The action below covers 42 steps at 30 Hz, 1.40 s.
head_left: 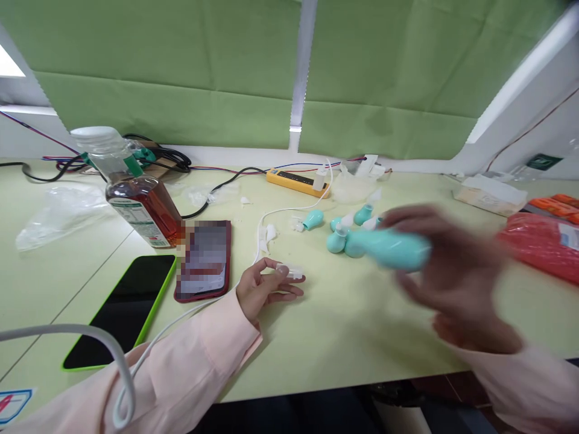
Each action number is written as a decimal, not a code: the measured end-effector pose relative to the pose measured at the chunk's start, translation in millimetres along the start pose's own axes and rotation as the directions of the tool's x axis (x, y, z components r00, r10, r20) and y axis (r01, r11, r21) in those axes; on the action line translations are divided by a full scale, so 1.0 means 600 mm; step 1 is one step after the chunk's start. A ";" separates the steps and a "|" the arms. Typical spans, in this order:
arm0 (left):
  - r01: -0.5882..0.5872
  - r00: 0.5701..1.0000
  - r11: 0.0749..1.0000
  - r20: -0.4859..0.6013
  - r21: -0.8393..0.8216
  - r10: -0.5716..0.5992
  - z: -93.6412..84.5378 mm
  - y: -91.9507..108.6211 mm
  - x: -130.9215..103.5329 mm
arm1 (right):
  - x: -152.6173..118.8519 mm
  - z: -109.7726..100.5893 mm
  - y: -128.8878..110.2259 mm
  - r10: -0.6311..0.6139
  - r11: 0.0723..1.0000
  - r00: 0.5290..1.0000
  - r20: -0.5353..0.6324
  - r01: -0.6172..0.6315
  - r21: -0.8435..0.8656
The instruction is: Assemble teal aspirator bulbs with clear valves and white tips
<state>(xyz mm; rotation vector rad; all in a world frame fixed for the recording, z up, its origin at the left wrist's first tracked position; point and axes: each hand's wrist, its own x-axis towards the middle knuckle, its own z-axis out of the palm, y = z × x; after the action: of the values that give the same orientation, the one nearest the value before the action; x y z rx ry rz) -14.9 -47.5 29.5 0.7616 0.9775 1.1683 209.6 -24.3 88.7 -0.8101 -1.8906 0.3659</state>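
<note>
My left hand (266,286) hovers low over the table, pinching a small clear plastic piece (290,272) between thumb and fingers. Raised at the right, my right hand (452,265) is blurred by motion. Its fingers are around a teal, rounded, bottle-shaped piece (398,248) that points left. Behind that piece, several smaller teal bulb-shaped pieces (336,240) with whitish tips stand or lie in a group. Another teal bulb (313,219) lies on its side, with a clear bit at its mouth.
A dark-red-cased phone (203,259) and a green-edged phone (122,307) lie left, beside a bottle of amber liquid (145,205). A white cable (260,235) runs from the yellow power strip (296,182) past my left hand. Red plastic packaging (540,244) lies at far right.
</note>
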 end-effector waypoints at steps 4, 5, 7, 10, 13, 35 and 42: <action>-0.059 0.998 0.998 -0.014 -0.031 0.059 -0.008 -0.003 0.006 | -0.032 0.093 0.026 0.043 0.893 0.964 0.264 -0.155 0.423; -0.061 0.998 0.997 -0.009 -0.041 0.061 -0.010 -0.004 0.008 | -0.037 0.103 0.033 0.064 0.874 0.960 0.271 -0.185 0.450; -0.049 0.999 0.997 0.005 -0.058 0.050 -0.013 -0.006 0.009 | -0.043 0.111 0.043 0.093 0.846 0.957 0.273 -0.221 0.485; -0.034 0.999 0.997 0.026 -0.069 0.036 -0.013 -0.006 0.008 | -0.049 0.111 0.043 0.128 0.815 0.953 0.273 -0.258 0.519; -0.027 0.999 0.999 0.043 -0.035 0.028 -0.009 -0.005 0.000 | -0.054 0.112 0.036 0.160 0.815 0.933 0.322 -0.309 0.490; 0.094 0.994 0.995 0.055 0.033 -0.096 -0.008 -0.012 0.000 | -0.076 0.125 0.051 -0.168 0.979 0.920 0.354 0.197 -0.048; -0.076 0.994 0.985 0.085 0.153 0.063 -0.007 -0.015 -0.007 | -0.076 0.133 0.027 0.266 0.943 0.886 0.379 -0.321 0.090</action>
<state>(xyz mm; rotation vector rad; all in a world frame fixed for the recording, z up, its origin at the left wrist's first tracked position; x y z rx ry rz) -15.7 -53.5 20.4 0.9674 0.9904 1.1218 157.3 -35.1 12.5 -0.9808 -2.0463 0.8917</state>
